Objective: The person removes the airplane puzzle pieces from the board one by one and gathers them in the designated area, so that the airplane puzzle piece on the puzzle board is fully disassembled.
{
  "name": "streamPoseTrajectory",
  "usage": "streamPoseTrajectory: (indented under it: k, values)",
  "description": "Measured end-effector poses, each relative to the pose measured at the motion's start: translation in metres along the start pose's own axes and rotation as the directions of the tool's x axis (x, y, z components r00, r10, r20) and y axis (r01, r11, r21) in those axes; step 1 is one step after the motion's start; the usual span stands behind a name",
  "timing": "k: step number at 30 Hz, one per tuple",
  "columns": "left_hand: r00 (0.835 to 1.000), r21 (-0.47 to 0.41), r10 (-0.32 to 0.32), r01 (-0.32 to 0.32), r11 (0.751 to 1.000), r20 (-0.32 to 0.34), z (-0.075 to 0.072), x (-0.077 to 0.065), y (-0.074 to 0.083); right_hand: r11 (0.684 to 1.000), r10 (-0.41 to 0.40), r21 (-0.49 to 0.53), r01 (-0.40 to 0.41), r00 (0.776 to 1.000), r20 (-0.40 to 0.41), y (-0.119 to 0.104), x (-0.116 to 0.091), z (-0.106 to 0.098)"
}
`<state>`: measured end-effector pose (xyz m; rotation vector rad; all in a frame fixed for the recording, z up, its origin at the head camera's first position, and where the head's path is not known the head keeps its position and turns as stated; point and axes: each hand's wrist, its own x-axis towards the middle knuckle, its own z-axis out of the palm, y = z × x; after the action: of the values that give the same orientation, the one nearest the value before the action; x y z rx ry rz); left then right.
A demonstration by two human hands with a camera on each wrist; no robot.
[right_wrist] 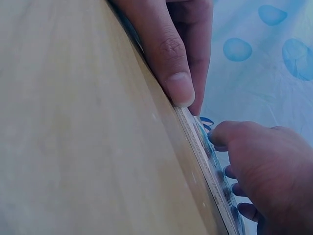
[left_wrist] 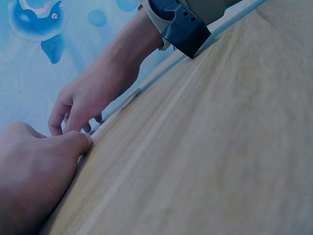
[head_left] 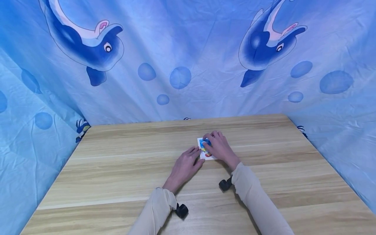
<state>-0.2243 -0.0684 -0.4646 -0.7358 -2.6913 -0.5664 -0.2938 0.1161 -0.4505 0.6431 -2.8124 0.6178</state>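
Note:
A small flat picture board with a white border and a blue, yellow and red print lies on the wooden table. My left hand rests at its left edge, fingers fairly straight and thumb at the near left corner. In the right wrist view that thumb touches the board's pale edge. Curled over the board is my right hand. Its thumb and index finger pinch a small blue piece, while the other fingertips lie along the printed surface. Much of the picture is hidden beneath this hand.
The wooden table spreads around both hands. A blue curtain with dolphins and bubbles hangs behind and beside it. Black wrist cameras sit at the left cuff and the right cuff, close over the tabletop.

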Motion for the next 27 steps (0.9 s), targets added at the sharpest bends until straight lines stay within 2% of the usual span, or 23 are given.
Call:
streamPoseTrajectory:
  k: [19,27]
  values:
    - [1.000,-0.002,0.000,0.000,1.000,-0.008,0.0020,-0.0005,-0.0007,0.998,0.040,0.039,-0.041,0.999,0.022,-0.0020,0.0021,0.0007]
    - [1.000,-0.007,-0.006,0.006,1.000,-0.008,0.0021,-0.0006,0.0004,0.998,0.028,0.050,-0.029,1.000,0.006,-0.0016,0.0017,0.0011]
